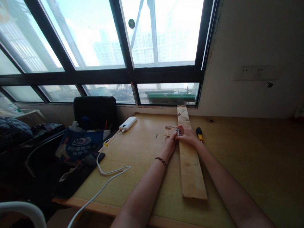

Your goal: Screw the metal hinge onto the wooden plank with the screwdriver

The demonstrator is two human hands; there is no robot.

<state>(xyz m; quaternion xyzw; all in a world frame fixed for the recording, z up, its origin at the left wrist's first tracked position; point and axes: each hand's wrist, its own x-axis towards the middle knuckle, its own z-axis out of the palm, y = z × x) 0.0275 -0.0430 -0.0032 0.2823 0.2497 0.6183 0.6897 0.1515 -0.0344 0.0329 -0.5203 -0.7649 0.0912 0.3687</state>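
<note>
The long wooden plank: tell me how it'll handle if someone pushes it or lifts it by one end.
The plank should stay stiff, since it looks like solid wood and runs straight. Pushed, it will probably slide rather than roll, given its broad, flat face. Lifted by one end, it would likely feel unwieldy, being long and narrow.

Both hands meet above the far half of a long wooden plank (192, 171) on the worktop (140, 190), the left hand (170, 142) and right hand (188, 135) sharing a grip on a small metal piece (179, 132). A short wood scrap (169, 130) sits just left of the plank, and a yellow-and-black screwdriver handle (199, 134) shows beside the right wrist. Farther left, a white device (128, 123) trails a white cable (114, 172). Beyond the worktop's left edge are a blue bag (82, 146) and a black chair (95, 109), beneath dark-framed windows (163, 34)
</note>
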